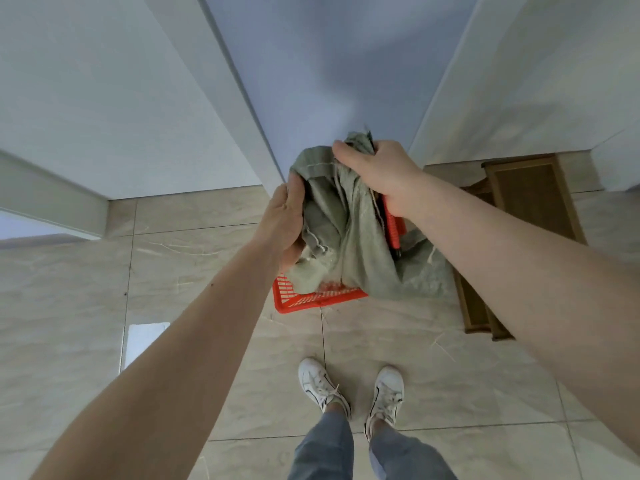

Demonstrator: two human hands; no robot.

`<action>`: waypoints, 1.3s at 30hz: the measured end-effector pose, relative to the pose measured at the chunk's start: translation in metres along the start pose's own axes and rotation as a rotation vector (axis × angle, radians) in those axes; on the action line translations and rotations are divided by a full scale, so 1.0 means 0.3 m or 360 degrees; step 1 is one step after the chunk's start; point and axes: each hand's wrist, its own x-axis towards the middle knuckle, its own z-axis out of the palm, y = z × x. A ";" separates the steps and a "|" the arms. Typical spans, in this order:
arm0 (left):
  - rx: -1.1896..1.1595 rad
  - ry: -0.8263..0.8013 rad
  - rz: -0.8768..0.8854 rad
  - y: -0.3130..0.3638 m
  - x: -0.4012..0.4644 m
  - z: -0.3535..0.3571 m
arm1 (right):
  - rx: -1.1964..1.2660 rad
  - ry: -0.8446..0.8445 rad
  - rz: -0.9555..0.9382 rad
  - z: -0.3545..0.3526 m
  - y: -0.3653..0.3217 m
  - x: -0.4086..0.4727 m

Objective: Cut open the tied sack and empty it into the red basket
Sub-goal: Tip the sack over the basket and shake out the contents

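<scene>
A grey-green woven sack (349,223) hangs upside down over the red basket (304,299) on the floor, covering most of it. My left hand (285,223) grips the sack's left edge. My right hand (377,174) grips the bunched top corner of the sack together with a red utility knife (393,230), whose handle sticks out below my palm. Pale material shows at the sack's lower mouth, just above the basket. What lies inside the basket is hidden by the sack.
A wooden stool (530,216) stands right of the basket against the wall. White wall corners rise behind the basket. My feet in white sneakers (349,389) stand on the beige floor tiles in front of the basket.
</scene>
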 end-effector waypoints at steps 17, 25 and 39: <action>0.0340 0.0136 0.0298 -0.229 0.184 -0.087 | -0.0128 -0.0192 0.0060 -0.144 0.105 0.119; -0.0054 -0.0109 -0.0685 -0.208 0.242 -0.124 | -0.0925 -0.0680 -0.0282 -0.041 0.339 0.093; -0.0308 0.0075 -0.0258 -0.381 0.242 -0.185 | -0.0554 -0.0431 0.0094 0.024 0.445 0.275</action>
